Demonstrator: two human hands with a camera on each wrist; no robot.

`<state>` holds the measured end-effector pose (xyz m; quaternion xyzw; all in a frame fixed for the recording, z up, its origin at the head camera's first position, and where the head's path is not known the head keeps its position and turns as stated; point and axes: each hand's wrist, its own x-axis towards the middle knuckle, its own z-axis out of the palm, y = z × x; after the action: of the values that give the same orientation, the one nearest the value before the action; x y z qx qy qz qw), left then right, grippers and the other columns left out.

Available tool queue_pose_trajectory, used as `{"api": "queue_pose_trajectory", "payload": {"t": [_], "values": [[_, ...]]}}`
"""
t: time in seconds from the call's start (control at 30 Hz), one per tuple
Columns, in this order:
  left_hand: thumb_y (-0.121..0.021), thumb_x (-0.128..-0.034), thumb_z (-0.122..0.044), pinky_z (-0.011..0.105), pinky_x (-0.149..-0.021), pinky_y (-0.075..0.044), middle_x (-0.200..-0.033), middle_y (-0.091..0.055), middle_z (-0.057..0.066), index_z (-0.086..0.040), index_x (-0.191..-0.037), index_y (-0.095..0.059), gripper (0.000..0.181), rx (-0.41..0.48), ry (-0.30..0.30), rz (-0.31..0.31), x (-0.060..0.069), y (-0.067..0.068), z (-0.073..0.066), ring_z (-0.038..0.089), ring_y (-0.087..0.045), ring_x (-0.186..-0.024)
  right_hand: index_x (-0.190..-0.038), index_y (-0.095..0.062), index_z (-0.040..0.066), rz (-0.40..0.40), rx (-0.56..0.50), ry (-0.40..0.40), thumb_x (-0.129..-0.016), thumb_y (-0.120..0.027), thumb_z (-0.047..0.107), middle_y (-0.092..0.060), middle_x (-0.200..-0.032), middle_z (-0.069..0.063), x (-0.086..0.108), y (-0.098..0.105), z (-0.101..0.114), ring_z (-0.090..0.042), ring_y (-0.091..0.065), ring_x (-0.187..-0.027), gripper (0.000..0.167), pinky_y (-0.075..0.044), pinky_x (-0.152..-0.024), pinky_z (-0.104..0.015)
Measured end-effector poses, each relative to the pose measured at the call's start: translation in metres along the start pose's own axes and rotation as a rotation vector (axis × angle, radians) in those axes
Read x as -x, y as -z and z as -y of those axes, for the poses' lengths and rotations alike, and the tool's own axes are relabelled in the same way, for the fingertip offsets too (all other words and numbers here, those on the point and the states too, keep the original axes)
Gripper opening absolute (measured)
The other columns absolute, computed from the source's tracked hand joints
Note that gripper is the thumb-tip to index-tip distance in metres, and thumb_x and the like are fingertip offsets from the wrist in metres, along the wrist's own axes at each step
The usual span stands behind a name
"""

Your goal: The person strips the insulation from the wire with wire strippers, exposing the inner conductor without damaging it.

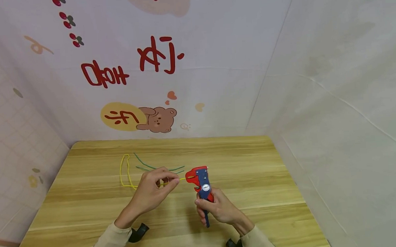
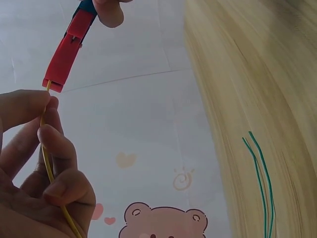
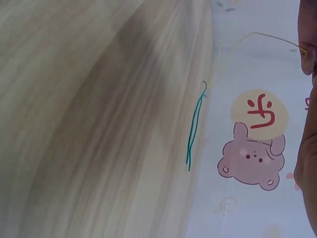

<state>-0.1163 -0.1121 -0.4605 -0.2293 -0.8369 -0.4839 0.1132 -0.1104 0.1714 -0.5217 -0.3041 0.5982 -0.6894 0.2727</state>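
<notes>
Between thumb and forefinger my left hand [image 1: 155, 187] pinches a thin yellow wire [image 2: 48, 166]. The wire's end sits in the red nose of a red and blue wire stripper [image 1: 204, 187]. My right hand [image 1: 219, 208] grips the stripper's handles, with the tool held upright over the table. In the left wrist view the stripper's red head [image 2: 64, 59] stands just past the left fingertips. The rest of the yellow wire trails leftward onto the table in a loop. The right wrist view shows only part of a hand at its right edge.
Green wires [image 1: 146, 165] lie on the wooden table [image 1: 247, 162] behind my left hand. A printed wall covering [image 1: 216, 92] with a bear stands at the table's back edge. Dark curved pieces [image 1: 138, 233] show beside both wrists.
</notes>
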Motion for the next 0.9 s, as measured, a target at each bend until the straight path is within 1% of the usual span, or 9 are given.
{"api": "queue_pose_trajectory", "payload": {"t": [0.17, 0.27, 0.33, 0.43, 0.5, 0.57, 0.7, 0.8, 0.9], "values": [[-0.086, -0.1014, -0.014, 0.023, -0.064, -0.049, -0.092, -0.076, -0.014, -0.023, -0.103, -0.088, 0.009, -0.009, 0.001, -0.003, -0.001, -0.001, 0.001, 0.000, -0.058, -0.076, -0.107, -0.046, -0.013, -0.010, -0.050, -0.008, -0.119, -0.048, 0.003, -0.043, -0.077, -0.041, 0.000, -0.003, -0.003, -0.010, -0.064, -0.064, 0.020, -0.060, -0.060, -0.028], [-0.085, -0.1023, -0.014, 0.023, -0.065, -0.049, -0.093, -0.077, -0.013, -0.023, -0.102, -0.087, 0.009, -0.009, 0.004, -0.005, -0.001, -0.001, 0.002, 0.000, -0.059, -0.077, -0.107, -0.044, -0.013, -0.009, -0.085, -0.008, -0.119, -0.045, 0.000, -0.040, -0.077, -0.037, 0.000, -0.005, -0.003, -0.011, -0.061, -0.064, 0.017, -0.060, -0.060, -0.028], [-0.084, -0.1026, -0.014, 0.023, -0.065, -0.049, -0.093, -0.077, -0.013, -0.023, -0.102, -0.087, 0.010, -0.008, 0.005, -0.006, -0.001, -0.002, 0.003, 0.000, -0.059, -0.077, -0.106, -0.042, -0.013, -0.006, -0.106, -0.005, -0.119, -0.044, -0.001, -0.042, -0.075, -0.028, 0.000, -0.006, -0.004, -0.011, -0.060, -0.063, 0.018, -0.059, -0.059, -0.028], [-0.085, -0.1022, -0.013, 0.023, -0.064, -0.049, -0.092, -0.077, -0.013, -0.023, -0.102, -0.087, 0.011, -0.010, -0.002, -0.012, -0.001, -0.002, 0.004, 0.000, -0.059, -0.076, -0.106, -0.042, -0.011, -0.016, -0.131, -0.009, -0.119, -0.045, 0.001, -0.048, -0.076, -0.011, -0.001, -0.009, -0.004, -0.011, -0.058, -0.062, 0.018, -0.059, -0.059, -0.028], [-0.085, -0.1020, -0.013, 0.023, -0.064, -0.049, -0.092, -0.077, -0.013, -0.023, -0.102, -0.087, 0.010, -0.011, -0.003, -0.016, -0.001, -0.003, 0.005, -0.001, -0.059, -0.076, -0.105, -0.045, -0.007, -0.037, -0.153, -0.030, -0.119, -0.047, 0.004, -0.052, -0.078, -0.002, -0.001, -0.011, -0.004, -0.010, -0.057, -0.062, 0.018, -0.059, -0.059, -0.028], [-0.085, -0.1017, -0.013, 0.023, -0.064, -0.049, -0.091, -0.077, -0.013, -0.023, -0.102, -0.088, 0.010, -0.012, -0.001, -0.019, -0.001, -0.003, 0.006, -0.001, -0.059, -0.077, -0.105, -0.050, -0.001, -0.064, -0.184, -0.059, -0.119, -0.049, 0.007, -0.054, -0.078, 0.003, -0.002, -0.013, -0.004, -0.010, -0.058, -0.061, 0.016, -0.059, -0.060, -0.028], [-0.085, -0.1017, -0.014, 0.025, -0.064, -0.051, -0.091, -0.076, -0.013, -0.023, -0.102, -0.088, 0.009, -0.017, 0.009, -0.016, -0.001, -0.004, 0.006, -0.001, -0.060, -0.079, -0.103, -0.057, 0.009, -0.120, -0.242, -0.129, -0.119, -0.056, 0.015, -0.057, -0.075, 0.006, -0.003, -0.015, -0.004, -0.010, -0.058, -0.061, 0.017, -0.060, -0.060, -0.029], [-0.085, -0.1019, -0.014, 0.025, -0.065, -0.051, -0.091, -0.076, -0.014, -0.023, -0.102, -0.088, 0.009, -0.018, 0.012, -0.010, -0.001, -0.005, 0.006, -0.001, -0.061, -0.079, -0.099, -0.059, 0.010, -0.140, -0.257, -0.166, -0.118, -0.057, 0.016, -0.057, -0.073, 0.006, -0.003, -0.016, -0.005, -0.010, -0.057, -0.060, 0.019, -0.060, -0.060, -0.029], [-0.085, -0.1019, -0.014, 0.024, -0.065, -0.051, -0.091, -0.076, -0.013, -0.023, -0.102, -0.087, 0.009, -0.016, 0.011, -0.010, 0.000, -0.005, 0.007, -0.001, -0.060, -0.078, -0.098, -0.060, 0.010, -0.154, -0.266, -0.193, -0.116, -0.057, 0.013, -0.057, -0.071, 0.006, -0.004, -0.017, -0.005, -0.011, -0.057, -0.059, 0.018, -0.060, -0.060, -0.030]]}}
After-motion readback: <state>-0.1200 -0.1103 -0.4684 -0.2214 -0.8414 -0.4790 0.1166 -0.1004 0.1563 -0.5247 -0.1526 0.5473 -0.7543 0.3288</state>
